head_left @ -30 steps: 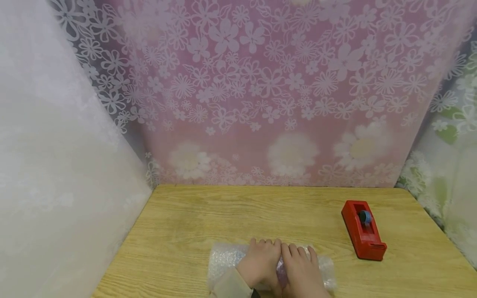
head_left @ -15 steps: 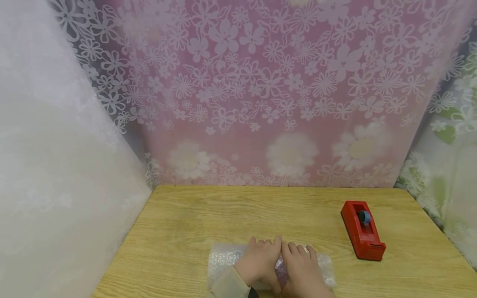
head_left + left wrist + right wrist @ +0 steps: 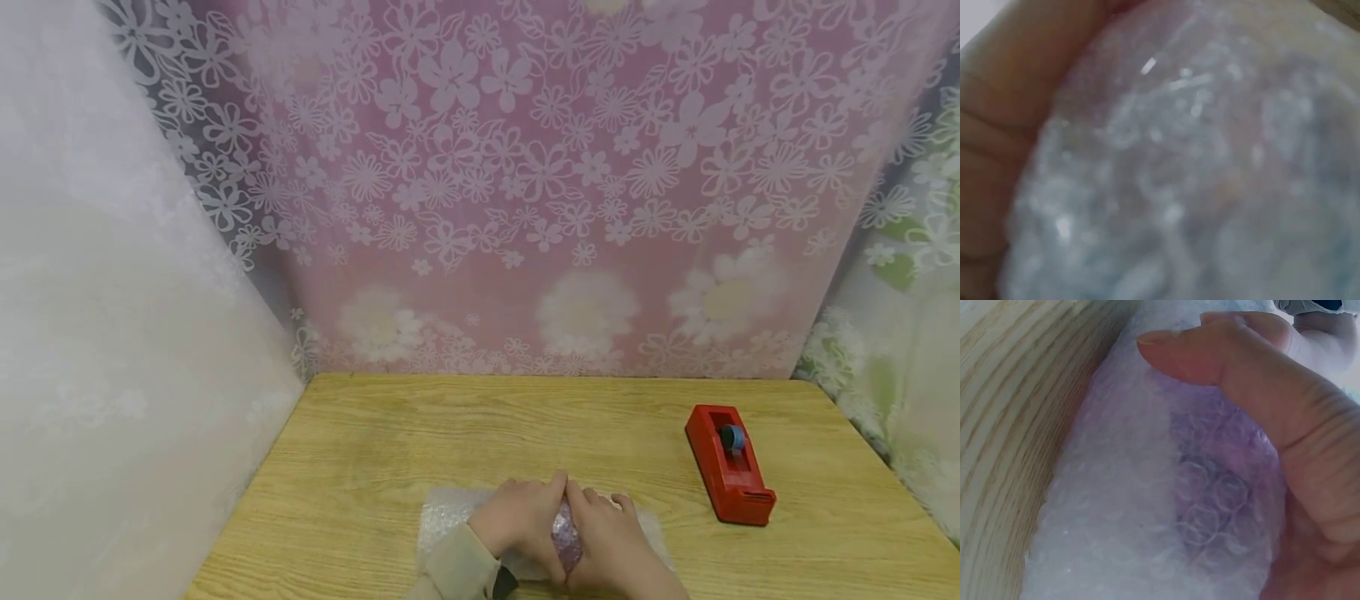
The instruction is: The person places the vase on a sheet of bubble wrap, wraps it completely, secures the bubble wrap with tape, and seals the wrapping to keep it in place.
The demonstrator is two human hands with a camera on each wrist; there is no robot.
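Observation:
A roll of clear bubble wrap point(image 3: 442, 518) lies across the near part of the table, with something purple point(image 3: 566, 537) showing through its layers. The wrap hides what kind of thing is inside. My left hand point(image 3: 519, 518) grips the bundle left of its middle, and my right hand point(image 3: 609, 535) grips it just to the right. The two hands nearly meet at the index fingers and thumbs. In the right wrist view, the thumb point(image 3: 1210, 357) presses over the wrap. The left wrist view is filled by blurred, shiny wrap point(image 3: 1147, 181) beside skin of the hand.
A red tape dispenser point(image 3: 722, 483) with a small blue tape roll point(image 3: 733, 438) stands at the right of the wood-grain table point(image 3: 420, 433). Flowered pink curtain point(image 3: 480, 208) hangs behind the table, with pale curtains at both sides.
Both hands stay on the bundle and have shifted slightly, knuckles arching higher. More of the purple thing shows between them, and less wrap shows at the ends. The tape dispenser stays in place.

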